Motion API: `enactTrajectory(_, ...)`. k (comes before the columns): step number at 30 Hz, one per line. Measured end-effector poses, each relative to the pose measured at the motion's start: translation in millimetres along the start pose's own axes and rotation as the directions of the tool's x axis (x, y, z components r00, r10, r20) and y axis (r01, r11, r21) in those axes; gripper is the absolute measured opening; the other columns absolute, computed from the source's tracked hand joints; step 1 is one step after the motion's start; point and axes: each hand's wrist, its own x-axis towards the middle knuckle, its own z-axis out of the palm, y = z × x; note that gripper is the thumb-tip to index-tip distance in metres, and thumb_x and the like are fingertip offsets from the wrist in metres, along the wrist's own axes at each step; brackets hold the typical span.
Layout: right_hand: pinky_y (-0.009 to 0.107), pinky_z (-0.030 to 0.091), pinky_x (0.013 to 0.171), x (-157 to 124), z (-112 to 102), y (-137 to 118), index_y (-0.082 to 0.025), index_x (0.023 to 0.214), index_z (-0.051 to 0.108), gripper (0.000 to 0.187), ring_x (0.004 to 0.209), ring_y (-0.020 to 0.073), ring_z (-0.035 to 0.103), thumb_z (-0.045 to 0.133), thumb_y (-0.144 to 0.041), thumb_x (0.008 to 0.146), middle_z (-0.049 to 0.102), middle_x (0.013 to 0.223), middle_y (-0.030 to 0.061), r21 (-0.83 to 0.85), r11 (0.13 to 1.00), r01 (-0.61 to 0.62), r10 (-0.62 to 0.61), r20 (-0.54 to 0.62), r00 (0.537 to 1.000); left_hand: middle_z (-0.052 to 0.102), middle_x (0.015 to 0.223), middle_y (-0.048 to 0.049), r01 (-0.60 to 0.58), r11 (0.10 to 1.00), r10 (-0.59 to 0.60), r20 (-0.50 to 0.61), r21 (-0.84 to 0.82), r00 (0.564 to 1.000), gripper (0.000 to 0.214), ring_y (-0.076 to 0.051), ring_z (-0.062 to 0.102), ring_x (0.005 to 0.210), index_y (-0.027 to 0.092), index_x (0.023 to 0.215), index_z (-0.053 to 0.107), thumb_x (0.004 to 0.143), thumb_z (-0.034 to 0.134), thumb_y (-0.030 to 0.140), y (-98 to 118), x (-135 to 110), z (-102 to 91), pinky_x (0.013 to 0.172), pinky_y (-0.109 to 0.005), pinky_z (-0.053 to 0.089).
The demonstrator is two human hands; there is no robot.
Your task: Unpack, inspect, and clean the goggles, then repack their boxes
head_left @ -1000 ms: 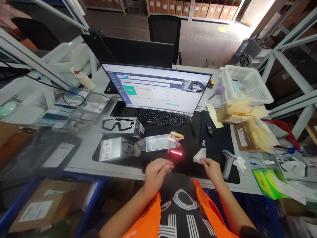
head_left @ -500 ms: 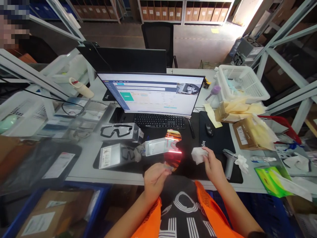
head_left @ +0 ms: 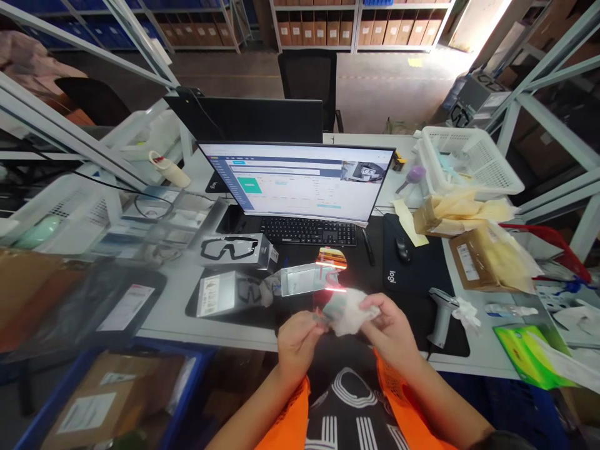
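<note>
Head view: a person sits or stands at a grey counter [head_left: 201, 331], with both hands in front of the body.
Left hand [head_left: 299, 342]: it pinches the lower edge of an orange-red lens [head_left: 332, 258] between thumb and fingers.
Right hand [head_left: 392, 330]: it grasps a white tissue [head_left: 349, 314] and brings it against the lens.
Lens: it is above the dark mat [head_left: 360, 270], between the person and the keyboard [head_left: 309, 232]; the tissue covers its lower part.
Left side: a pale rectangular case [head_left: 302, 280] and two boxes with printed glasses.
Right side: a mouse [head_left: 402, 250] and a scanner [head_left: 442, 317].
</note>
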Motion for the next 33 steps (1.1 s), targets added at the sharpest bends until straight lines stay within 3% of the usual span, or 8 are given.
enactTrajectory(3,0.022,0.037,0.055,10,3,5,-0.021,0.07,0.057,0.014,0.057,0.0115,0.048,0.066,-0.014,0.064,0.057,0.062,-0.004,-0.105,0.99,0.092,-0.101,-0.087,0.991,0.071,0.072,-0.0024,-0.011,1.0,0.011,0.001,0.006,1.0,0.022,-0.016,0.067,0.07,0.019,0.077,0.068,0.095,0.056,0.02,2,0,0.1,0.068,-0.027,0.051)
enactTrajectory(8,0.023,0.037,0.054,14,23,5,-0.023,0.064,0.045,0.026,0.054,0.0113,0.042,0.069,-0.03,0.069,0.05,0.058,-0.0054,-0.058,0.99,0.129,-0.127,0.024,0.992,0.072,0.072,-0.0031,-0.064,0.992,0.066,-0.019,0.108,0.998,0.019,-0.016,0.068,0.069,0.019,0.079,0.071,0.094,0.059,0.021,2,4,3.1,0.066,-0.027,0.052)
enactTrajectory(14,0.023,0.036,0.053,15,47,2,-0.023,0.059,0.037,0.042,0.055,0.0119,0.04,0.076,-0.037,0.071,0.045,0.057,-0.005,-0.112,0.984,0.135,-0.152,-0.163,0.975,0.074,0.077,-0.005,-0.132,0.98,0.132,0.01,0.152,0.991,0.021,-0.016,0.067,0.068,0.019,0.093,0.074,0.095,0.053,0.016,1,7,5.9,0.063,-0.026,0.052)
enactTrajectory(19,0.022,0.035,0.054,28,35,-4,-0.023,0.063,0.042,0.03,0.057,0.012,0.04,0.07,-0.032,0.071,0.044,0.059,-0.0058,-0.195,0.979,0.06,-0.09,-0.149,0.985,0.075,0.078,-0.0047,-0.111,0.979,0.122,-0.055,0.173,0.991,0.016,-0.017,0.07,0.072,0.02,0.091,0.074,0.092,0.059,0.017,-2,2,1.9,0.07,-0.029,0.056)
enactTrajectory(23,0.024,0.037,0.059,31,21,-4,-0.022,0.062,0.046,0.028,0.061,0.0135,0.043,0.07,-0.033,0.069,0.047,0.062,-0.0043,-0.268,0.961,0.061,-0.125,-0.23,0.965,0.076,0.079,-0.0051,-0.036,0.985,0.054,-0.101,0.169,0.993,0.018,-0.017,0.07,0.072,0.021,0.09,0.076,0.094,0.058,0.021,-5,0,1.0,0.069,-0.029,0.056)
enactTrajectory(29,0.023,0.035,0.055,21,30,-1,-0.022,0.062,0.045,0.033,0.057,0.0122,0.041,0.076,-0.032,0.064,0.047,0.059,-0.0053,-0.103,0.993,0.051,-0.061,-0.092,0.994,0.077,0.084,-0.005,-0.104,0.986,0.116,-0.088,0.129,0.989,0.015,-0.018,0.072,0.076,0.022,0.098,0.075,0.092,0.061,0.018,-5,5,2.8,0.072,-0.03,0.057)
enactTrajectory(33,0.022,0.032,0.052,15,47,4,-0.023,0.058,0.034,0.05,0.054,0.0096,0.036,0.082,-0.037,0.063,0.041,0.057,-0.0072,0.038,0.999,0.005,0.001,-0.15,0.989,0.078,0.085,-0.0068,-0.15,0.978,0.155,-0.028,0.142,0.988,0.016,-0.018,0.072,0.074,0.021,0.099,0.075,0.093,0.06,0.021,-6,7,4.7,0.066,-0.028,0.056)
